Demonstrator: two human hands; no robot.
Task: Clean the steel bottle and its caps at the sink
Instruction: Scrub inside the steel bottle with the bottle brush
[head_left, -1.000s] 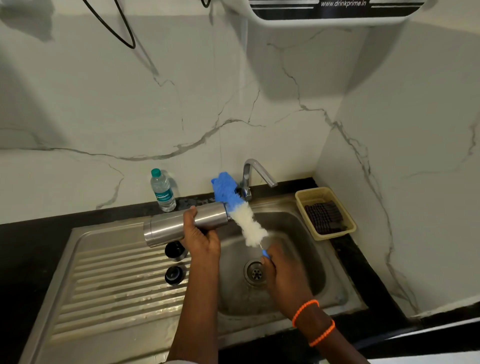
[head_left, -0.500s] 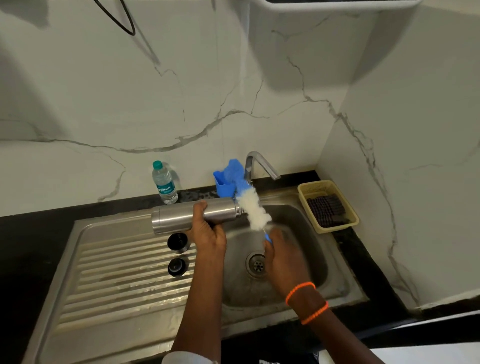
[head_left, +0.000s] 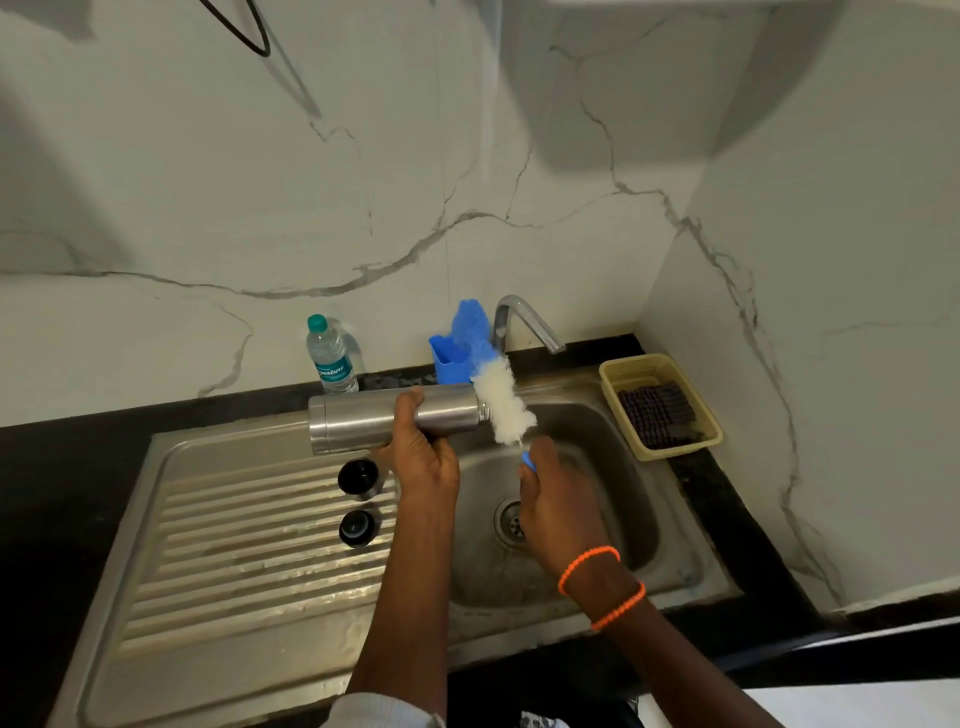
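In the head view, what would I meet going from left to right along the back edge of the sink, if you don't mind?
Plastic water bottle → blue holder → tap → yellow basket.

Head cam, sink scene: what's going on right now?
A person is washing a steel bottle at the sink. The left hand grips the bottle sideways, mouth over the basin. The right hand holds a bottle brush by its blue handle, white bristles at the mouth, outside the bottle. Two black caps sit on the drainboard. No water shows from the tap.
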